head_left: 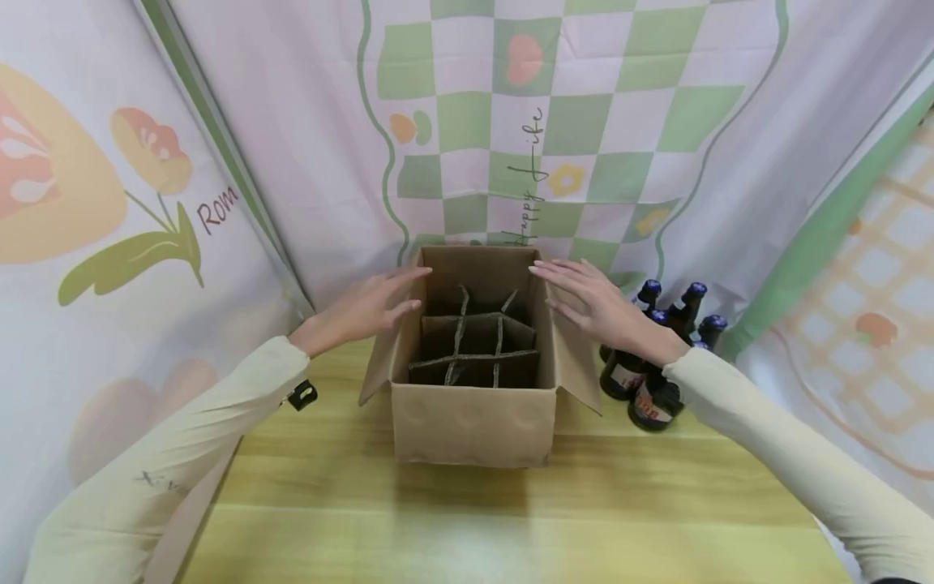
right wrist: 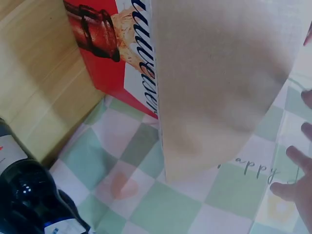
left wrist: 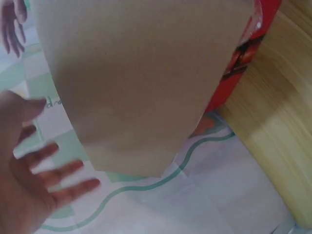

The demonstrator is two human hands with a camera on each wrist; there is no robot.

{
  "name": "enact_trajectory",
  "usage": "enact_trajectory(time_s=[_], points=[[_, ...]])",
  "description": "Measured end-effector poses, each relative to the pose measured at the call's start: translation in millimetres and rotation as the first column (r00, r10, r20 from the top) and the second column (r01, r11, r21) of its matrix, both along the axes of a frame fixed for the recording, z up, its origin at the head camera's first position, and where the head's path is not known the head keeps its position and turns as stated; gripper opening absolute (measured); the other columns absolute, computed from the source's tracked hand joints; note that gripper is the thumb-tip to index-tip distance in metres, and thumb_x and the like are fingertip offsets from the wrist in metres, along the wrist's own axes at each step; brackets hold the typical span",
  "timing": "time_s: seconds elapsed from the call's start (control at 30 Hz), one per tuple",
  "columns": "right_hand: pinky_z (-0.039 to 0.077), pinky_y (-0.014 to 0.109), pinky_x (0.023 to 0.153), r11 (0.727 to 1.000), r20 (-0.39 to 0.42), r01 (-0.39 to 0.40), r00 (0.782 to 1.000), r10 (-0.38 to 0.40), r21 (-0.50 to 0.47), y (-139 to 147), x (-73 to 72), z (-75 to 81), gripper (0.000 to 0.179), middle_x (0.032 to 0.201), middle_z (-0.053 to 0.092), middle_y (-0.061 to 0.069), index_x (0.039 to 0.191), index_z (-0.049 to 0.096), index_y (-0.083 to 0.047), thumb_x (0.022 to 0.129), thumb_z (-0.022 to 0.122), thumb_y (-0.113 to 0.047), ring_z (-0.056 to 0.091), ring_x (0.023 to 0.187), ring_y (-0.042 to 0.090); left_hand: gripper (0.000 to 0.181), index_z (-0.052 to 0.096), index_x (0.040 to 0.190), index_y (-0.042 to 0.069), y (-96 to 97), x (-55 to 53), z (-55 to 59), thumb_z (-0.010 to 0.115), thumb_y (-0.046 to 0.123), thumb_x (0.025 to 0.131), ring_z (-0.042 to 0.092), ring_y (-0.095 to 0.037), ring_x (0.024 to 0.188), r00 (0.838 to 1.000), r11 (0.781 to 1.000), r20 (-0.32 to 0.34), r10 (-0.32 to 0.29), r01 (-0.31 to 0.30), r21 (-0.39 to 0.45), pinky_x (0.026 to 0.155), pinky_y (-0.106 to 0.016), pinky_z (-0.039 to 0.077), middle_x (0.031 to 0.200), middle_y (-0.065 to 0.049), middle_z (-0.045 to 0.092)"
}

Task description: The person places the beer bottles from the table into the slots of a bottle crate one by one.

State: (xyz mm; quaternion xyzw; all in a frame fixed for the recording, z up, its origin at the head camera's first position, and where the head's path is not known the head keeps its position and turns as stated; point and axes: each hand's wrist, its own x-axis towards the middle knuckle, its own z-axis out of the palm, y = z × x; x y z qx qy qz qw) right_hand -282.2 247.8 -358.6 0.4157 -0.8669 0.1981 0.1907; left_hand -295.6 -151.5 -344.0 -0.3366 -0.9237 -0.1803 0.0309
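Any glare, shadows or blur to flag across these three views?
Head: pale glare on the table near the frame's bottom, shadow before the box; left wrist: left hand looks slightly blurred; right wrist: small highlights on a bottle, soft shading on the flap.

Soft glare on the tabletop [head_left: 470, 539]

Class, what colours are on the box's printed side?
The printed side is mainly red and white with dark blue lettering, clearest in the right wrist view.
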Motion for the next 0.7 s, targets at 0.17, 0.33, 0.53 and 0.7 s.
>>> enact_trajectory(time_s=[0.17,0.33,0.53,0.7], points=[[0.047,0.062,0.11,0.986,0.132,0.104,0.987,-0.087,-0.132,13.6,5.3,-3.8,0.059,0.156,0.053,0.016,0.157,0.049,-0.014,0.102,0.067,-0.005,0.058,0.129,0.039,0.068,0.028,0.166,0.013,0.6,-0.2,-0.6,0.056,0.036,0.109,0.063,-0.022,0.056,0.986,0.988,0.078,0.146,-0.15,0.047,0.06,-0.036,0.059,0.132,-0.026,0.066],[0.048,0.063,0.107,0.946,0.244,0.23,0.954,-0.173,-0.228,28.4,9.7,-9.6,0.054,0.148,0.059,0.018,0.156,0.05,-0.016,0.104,0.063,-0.007,0.061,0.126,0.04,0.072,0.027,0.166,0.01,2.0,-1.2,-0.5,0.057,0.039,0.108,0.072,-0.038,0.106,0.956,0.973,0.203,0.212,-0.226,0.048,0.091,-0.052,0.062,0.153,-0.026,0.052],[0.044,0.068,0.108,0.911,0.276,0.331,0.925,-0.261,-0.246,42.1,8.4,-11.0,0.05,0.148,0.058,0.023,0.155,0.049,-0.007,0.107,0.06,-0.01,0.057,0.129,0.045,0.071,0.027,0.166,0.01,4.0,1.6,4.0,0.055,0.038,0.108,0.071,-0.042,0.096,0.912,0.969,0.337,0.236,-0.248,-0.007,0.075,-0.046,0.064,0.157,-0.026,0.048],[0.041,0.067,0.113,0.889,0.341,0.407,0.883,-0.324,-0.211,51.0,9.9,-10.4,0.05,0.155,0.052,0.023,0.156,0.047,-0.007,0.109,0.058,-0.017,0.056,0.132,0.044,0.072,0.021,0.168,0.012,6.1,1.6,4.5,0.056,0.032,0.109,0.069,-0.041,0.106,0.847,0.957,0.479,0.228,-0.286,0.051,0.062,-0.034,0.065,0.163,-0.028,0.038]])
